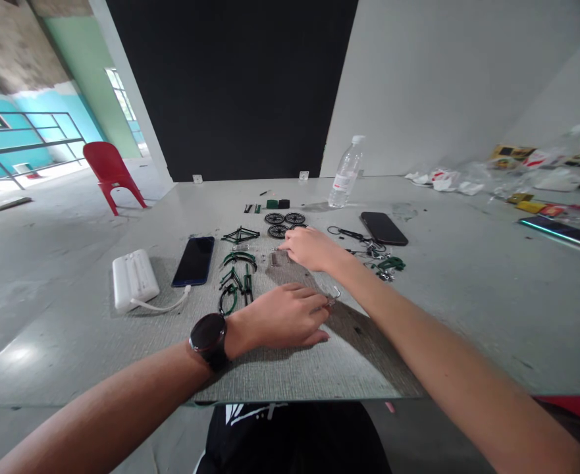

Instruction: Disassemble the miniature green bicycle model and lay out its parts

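Observation:
My left hand [292,316], with a black watch [208,332] on its wrist, hovers low over the table's near side. Its fingers are closed on a small curved silver metal piece [338,293] that sticks out past the fingertips. Farther forward, my right hand [312,249] reaches down with its fingertips together at small clear and silver parts [276,258]; what they pinch, if anything, is too small to make out. Just beyond it lie several black spoked toy wheels [274,219], partly covered by the hand. Left of the hands are a green-black miniature bicycle frame [241,234] and curved green pieces [240,259].
A white power bank [134,280] is cabled to a phone [193,261] on the left. At right lie a black phone [383,228] and a cluster of green and silver parts [388,265]. A plastic bottle [345,178] stands behind; wrappers [455,181] lie far right.

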Motion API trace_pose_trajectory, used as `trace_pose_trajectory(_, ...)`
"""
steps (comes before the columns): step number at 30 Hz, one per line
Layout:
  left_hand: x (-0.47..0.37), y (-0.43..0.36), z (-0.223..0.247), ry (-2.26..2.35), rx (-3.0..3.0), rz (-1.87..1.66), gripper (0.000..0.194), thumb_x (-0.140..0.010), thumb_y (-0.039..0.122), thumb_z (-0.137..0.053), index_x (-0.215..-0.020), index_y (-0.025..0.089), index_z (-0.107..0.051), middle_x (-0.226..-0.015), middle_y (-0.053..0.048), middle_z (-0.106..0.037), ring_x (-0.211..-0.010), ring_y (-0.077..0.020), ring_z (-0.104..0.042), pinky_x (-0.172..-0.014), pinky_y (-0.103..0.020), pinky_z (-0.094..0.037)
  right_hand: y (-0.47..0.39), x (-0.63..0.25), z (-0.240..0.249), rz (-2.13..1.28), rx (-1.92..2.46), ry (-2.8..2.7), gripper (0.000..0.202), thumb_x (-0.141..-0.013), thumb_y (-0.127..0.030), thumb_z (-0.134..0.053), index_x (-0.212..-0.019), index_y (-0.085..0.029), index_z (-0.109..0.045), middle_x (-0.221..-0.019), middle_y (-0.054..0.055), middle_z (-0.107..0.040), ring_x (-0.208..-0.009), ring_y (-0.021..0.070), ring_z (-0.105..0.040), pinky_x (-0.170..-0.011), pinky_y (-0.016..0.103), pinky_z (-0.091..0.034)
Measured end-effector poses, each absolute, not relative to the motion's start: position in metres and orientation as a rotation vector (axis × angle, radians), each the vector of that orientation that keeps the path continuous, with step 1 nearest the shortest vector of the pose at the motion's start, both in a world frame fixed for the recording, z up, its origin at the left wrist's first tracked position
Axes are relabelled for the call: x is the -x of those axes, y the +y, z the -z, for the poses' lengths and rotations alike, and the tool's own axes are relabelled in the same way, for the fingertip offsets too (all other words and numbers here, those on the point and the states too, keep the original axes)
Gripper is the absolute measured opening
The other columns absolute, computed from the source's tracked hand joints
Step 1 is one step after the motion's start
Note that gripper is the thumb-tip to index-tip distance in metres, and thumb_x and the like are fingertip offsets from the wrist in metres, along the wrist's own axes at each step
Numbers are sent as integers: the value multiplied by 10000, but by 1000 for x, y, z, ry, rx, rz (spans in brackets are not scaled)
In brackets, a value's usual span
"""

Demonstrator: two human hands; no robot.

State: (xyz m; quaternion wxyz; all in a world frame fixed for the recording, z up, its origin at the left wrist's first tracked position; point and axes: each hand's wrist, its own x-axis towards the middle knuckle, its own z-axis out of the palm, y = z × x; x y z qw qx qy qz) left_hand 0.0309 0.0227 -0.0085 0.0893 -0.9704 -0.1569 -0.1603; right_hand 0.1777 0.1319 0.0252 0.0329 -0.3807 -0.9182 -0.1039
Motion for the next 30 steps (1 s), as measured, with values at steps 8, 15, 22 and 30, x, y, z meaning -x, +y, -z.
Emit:
trace_pose_trajectory(8,-30,22,9,-504,2891,433,315,-1011,365,-523,-1186,114,-598,-1192,-116,-669,-1166,-241,-606,-983,-380,-497,151,-258,-62,304,1413,-2440,360,-950,-264,-440,-1129,-195,-744,-1110,99,-722,-971,255,-622,-792,387,-445)
trace_pose_trajectory(15,-30,21,8,-554,2862,444,369,-1014,393,-520,-1254,116,-565,-1210,-123,-670,-1163,-237,-613,-987,-393,-500,162,-343,-42,-26,1695,-2317,237,-877,-275,-609,-1021,-192,-778,-1018,124,-757,-841,218,-654,-776,359,-445)
trace_pose_trajectory(22,-30,19,7,-567,2844,426,363,-1021,402,-506,-1246,125,-571,-1233,-108,-662,-1152,-233,-615,-985,-387,-504,162,-368,-33,-516,1725,-2426,194,-747,-228,-749,-917,-137,-772,-891,145,-755,-736,166,-633,-684,326,-402)
trace_pose_trajectory(30,-28,18,8,-615,2795,410,358,-1010,386,-527,-1248,122,-570,-1205,-104,-668,-1133,-251,-617,-978,-416,-506,157,-360,-34,-492,1752,-2449,130,-739,-286,-703,-834,-213,-751,-830,56,-746,-720,181,-651,-655,306,-445)
